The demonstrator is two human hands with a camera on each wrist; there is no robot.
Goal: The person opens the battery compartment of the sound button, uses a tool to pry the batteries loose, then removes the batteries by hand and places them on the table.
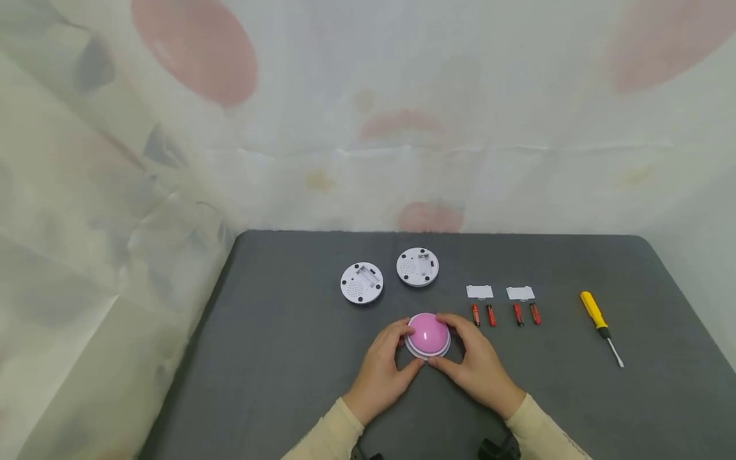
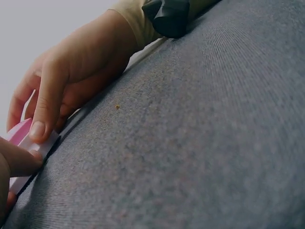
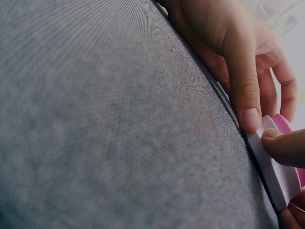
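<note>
A pink-domed button (image 1: 428, 333) sits on the desk (image 1: 276, 358), pinched by left grip (image 1: 382, 367) and right grip (image 1: 480, 363), seemingly being set in place; the next move likely calls for turning it underside-up, like the white discs (image 1: 354, 291) at ten and twelve o'clock. Batteries (image 1: 518, 314) lie toward two-thirty, a screwdriver (image 1: 601, 328) at three.

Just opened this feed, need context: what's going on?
A person's left hand and right hand hold a pink-domed button between them at the grey table. Farther back, two round white units lie underside up, battery compartments uncovered. To the right lie two white battery covers, four batteries and a yellow-handled screwdriver, all untouched by the hands.
</note>
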